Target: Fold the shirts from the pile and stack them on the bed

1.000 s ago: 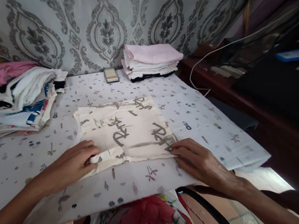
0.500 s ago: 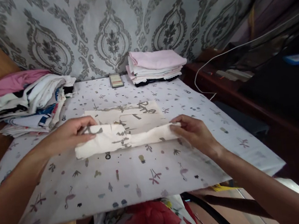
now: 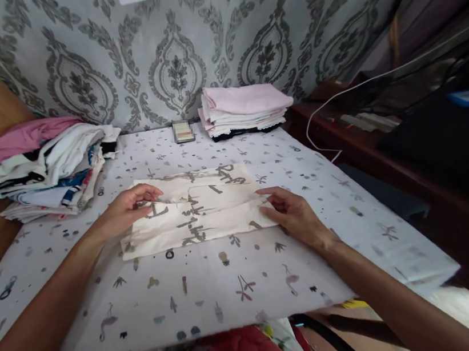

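Note:
A cream cloth with dark brush-like marks (image 3: 216, 201) lies folded on the patterned white sheet (image 3: 207, 294), its near layer turned back over the rest. At its left end, my left hand (image 3: 134, 204) pinches the upper edge of that layer between thumb and fingers. My right hand (image 3: 289, 211) is at the right end, thumb and fingers closed on the cloth's edge. Both hands rest low over the surface, palms facing inward.
At the back left is a messy pile of clothes (image 3: 51, 159). A neat stack of pink and white cloths (image 3: 246, 102) and a small box (image 3: 183, 131) stand by the wall. A white cable (image 3: 309, 131) hangs at the right.
The near layer of cloth, raised and bunched before, now lies flatter and wider on the sheet. Both hands have come down slightly, and my right hand has shifted a little to the left.

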A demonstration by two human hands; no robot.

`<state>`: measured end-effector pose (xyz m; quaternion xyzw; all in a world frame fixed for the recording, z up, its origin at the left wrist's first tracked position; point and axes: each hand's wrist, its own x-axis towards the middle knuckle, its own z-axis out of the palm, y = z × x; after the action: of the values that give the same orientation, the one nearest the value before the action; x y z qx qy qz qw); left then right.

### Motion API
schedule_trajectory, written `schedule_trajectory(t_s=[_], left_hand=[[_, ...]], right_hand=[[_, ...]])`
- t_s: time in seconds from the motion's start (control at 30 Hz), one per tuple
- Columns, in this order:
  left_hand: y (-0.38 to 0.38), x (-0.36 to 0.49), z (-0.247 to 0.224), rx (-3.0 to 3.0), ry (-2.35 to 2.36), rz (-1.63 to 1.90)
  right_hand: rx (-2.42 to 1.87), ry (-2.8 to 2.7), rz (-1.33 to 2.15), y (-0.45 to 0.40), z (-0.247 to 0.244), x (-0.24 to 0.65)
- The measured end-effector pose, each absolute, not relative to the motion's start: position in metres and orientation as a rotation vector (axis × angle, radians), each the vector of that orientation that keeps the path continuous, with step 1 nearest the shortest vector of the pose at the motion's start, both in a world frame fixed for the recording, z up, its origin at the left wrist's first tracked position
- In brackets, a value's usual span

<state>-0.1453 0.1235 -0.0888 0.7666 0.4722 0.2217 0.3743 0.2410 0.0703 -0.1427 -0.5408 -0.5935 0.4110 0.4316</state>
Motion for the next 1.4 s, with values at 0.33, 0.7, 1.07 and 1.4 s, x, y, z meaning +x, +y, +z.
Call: schedule_trajectory(t_s=[0.33, 0.7, 1.07, 1.4], left_hand=[[0.128, -0.144, -0.106, 2.298, 1.503, 0.493], [0.092, -0.093, -0.133, 2.621, 1.364, 0.288], [0.091, -0.104, -0.151, 2.64, 1.537, 0.075], [0.096, -0.111, -0.157, 2.618, 1.678, 0.044]], right_hand=[[-1.442, -1.661, 0.705, 0.069, -0.146, 0.246], [-1.002, -2.571, 0.296, 0.101, -0.127, 0.135], [-1.079, -2.772, 0.196, 0.113, -0.163, 0.112], [-1.18, -2.771, 0.197, 0.107, -0.154, 0.11]])
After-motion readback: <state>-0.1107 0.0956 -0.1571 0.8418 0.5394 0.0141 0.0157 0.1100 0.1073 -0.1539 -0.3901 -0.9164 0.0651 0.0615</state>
